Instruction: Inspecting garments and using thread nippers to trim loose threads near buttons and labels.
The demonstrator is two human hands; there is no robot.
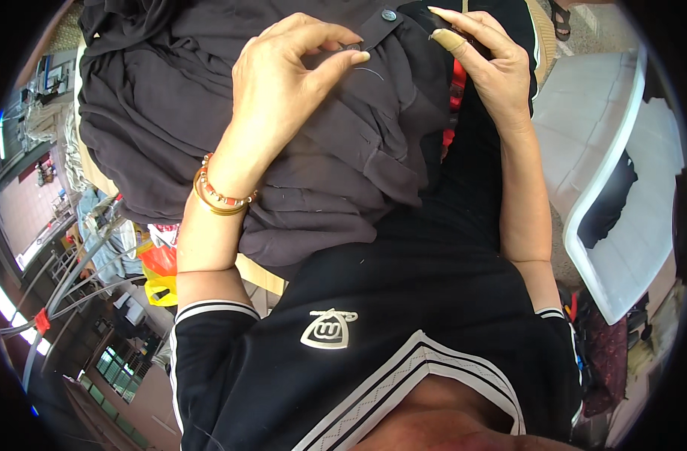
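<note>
A dark grey garment (283, 173) lies bunched over my lap, with a round button (389, 14) on a flat strip near its far edge. My left hand (287, 75) is closed in a pinch on the cloth, left of the button. Beside its thumb a short pale thread (369, 71) curls on the fabric. My right hand (497, 64) is bent at the far right of the garment, a tan covering on its thumb. Something dark is between its fingers and thumb, but I cannot make out what.
To my right stands a large white plastic tub (595, 263) with dark cloth (612, 199) inside. Thin metal rods (65, 278) and a red and yellow plastic bag (159, 274) are at my left. A sandalled foot (561, 21) shows at the far right.
</note>
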